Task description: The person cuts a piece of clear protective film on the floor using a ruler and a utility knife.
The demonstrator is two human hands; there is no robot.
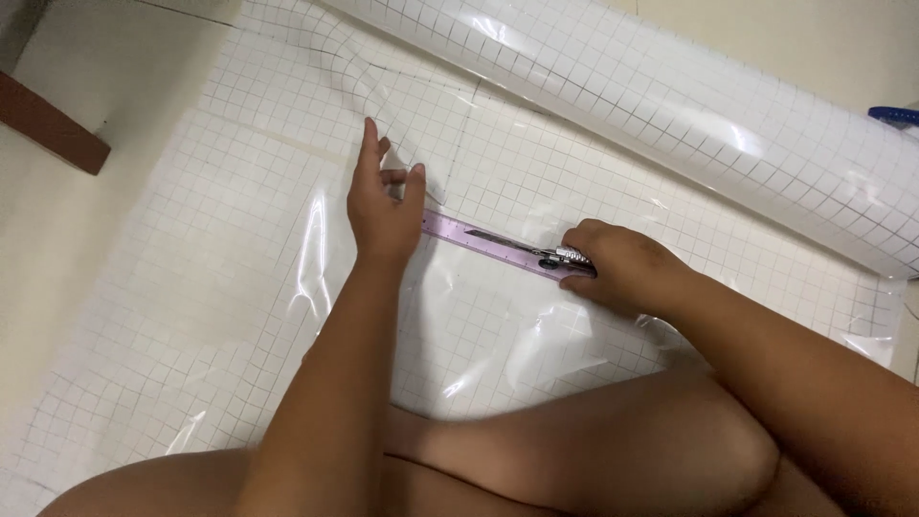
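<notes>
my left hand [383, 206] lies flat, fingers spread and pressing the far-left end of the purple ruler [483, 242] down on the clear gridded film [239, 287]. the ruler's long axis slants from the far left, under that palm, to the near right, where it runs in under my right hand [617, 268]. my right hand's fingers are curled tight around the utility knife [546, 255], its blade lying along the ruler's edge and pointing left toward my left hand. the right hand is the one on the knife; the left only pins. the film roll [670, 105] lies beyond, well apart, across the far right.
</notes>
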